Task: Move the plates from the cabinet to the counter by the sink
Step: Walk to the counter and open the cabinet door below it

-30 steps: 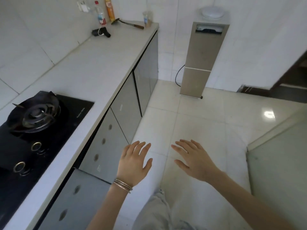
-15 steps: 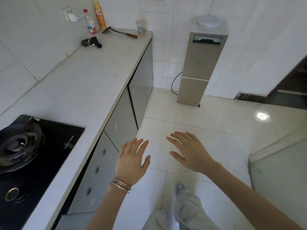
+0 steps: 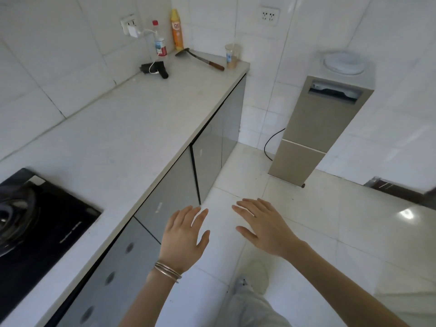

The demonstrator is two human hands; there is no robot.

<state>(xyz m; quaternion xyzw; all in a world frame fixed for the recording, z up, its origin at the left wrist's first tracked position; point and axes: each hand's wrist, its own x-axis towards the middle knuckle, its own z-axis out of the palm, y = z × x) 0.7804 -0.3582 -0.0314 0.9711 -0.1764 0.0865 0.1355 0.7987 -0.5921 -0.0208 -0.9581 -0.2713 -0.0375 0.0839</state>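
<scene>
My left hand (image 3: 182, 237), with thin bangles at the wrist, and my right hand (image 3: 264, 226) are both held out palm down over the tiled floor, fingers straight, holding nothing. A long white counter (image 3: 122, 128) runs along the left wall. Beneath it sit grey cabinet doors (image 3: 207, 152), all closed. The left hand hovers just in front of the nearer door (image 3: 165, 197) without touching it. No plates and no sink are in view.
A black gas hob (image 3: 35, 220) is set into the counter at the left. At the counter's far end lie a spatula (image 3: 200, 58), a cup (image 3: 232, 55), two bottles (image 3: 177, 29) and a black device (image 3: 155, 69). A beige water dispenser (image 3: 316, 131) stands by the far wall.
I have walked forward along the counter: the hob has slid toward the left edge and the far cabinet doors and dispenser are nearer. Both hands stay open in front of me.
</scene>
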